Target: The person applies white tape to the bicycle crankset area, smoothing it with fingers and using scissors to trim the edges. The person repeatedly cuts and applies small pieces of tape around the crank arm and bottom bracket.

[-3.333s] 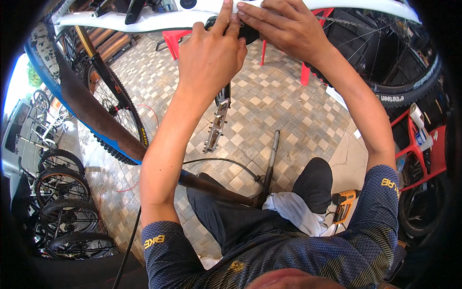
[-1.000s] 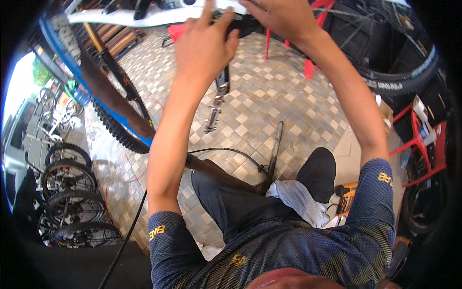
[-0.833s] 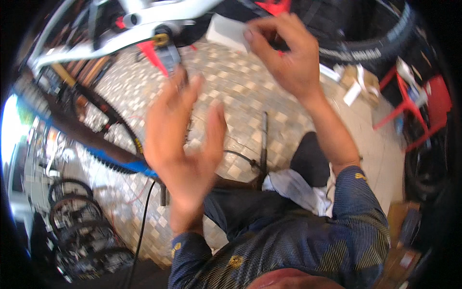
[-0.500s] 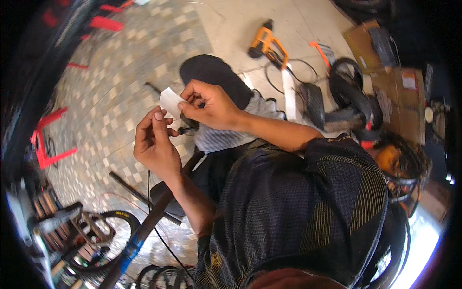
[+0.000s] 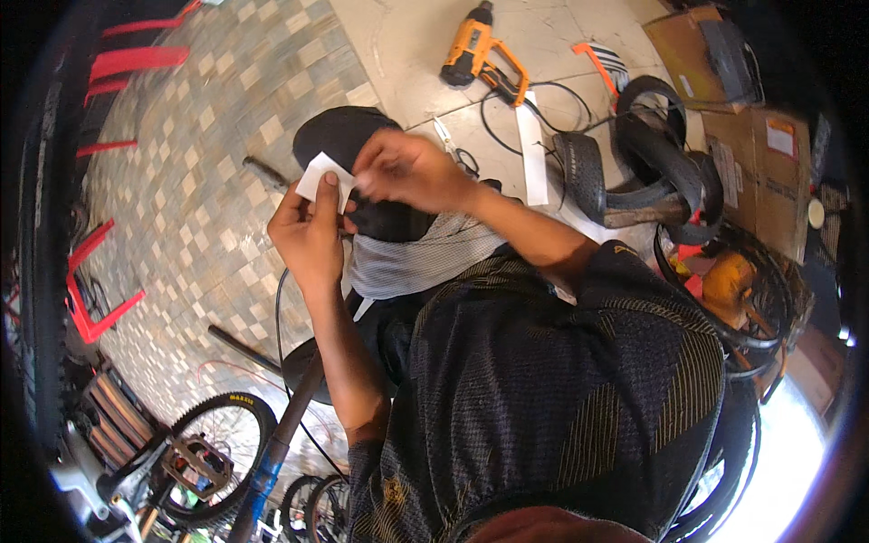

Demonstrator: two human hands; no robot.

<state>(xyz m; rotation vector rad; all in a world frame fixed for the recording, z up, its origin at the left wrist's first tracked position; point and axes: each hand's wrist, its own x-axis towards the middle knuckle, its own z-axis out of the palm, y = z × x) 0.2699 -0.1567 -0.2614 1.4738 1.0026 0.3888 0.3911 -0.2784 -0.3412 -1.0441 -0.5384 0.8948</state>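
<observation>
A small piece of white paper or film is pinched between the thumb and fingers of my left hand. My right hand is close by on the right, blurred by motion. Its fingers are drawn together at the right edge of the white piece, and whatever is between them is too smeared to make out. Under both hands are a rounded black shape and a grey striped cloth over my lap. A brown tube with a blue section slants below my left forearm.
An orange-and-black heat gun with a cord lies on the tiles. Beside it are scissors, a white strip, loose black tyres and cardboard boxes. Red stands and a bicycle wheel are at left.
The white piece is now in my left hand's pinch; the right hand, which gripped it before, has moved to its right edge. My view has shifted slightly.
</observation>
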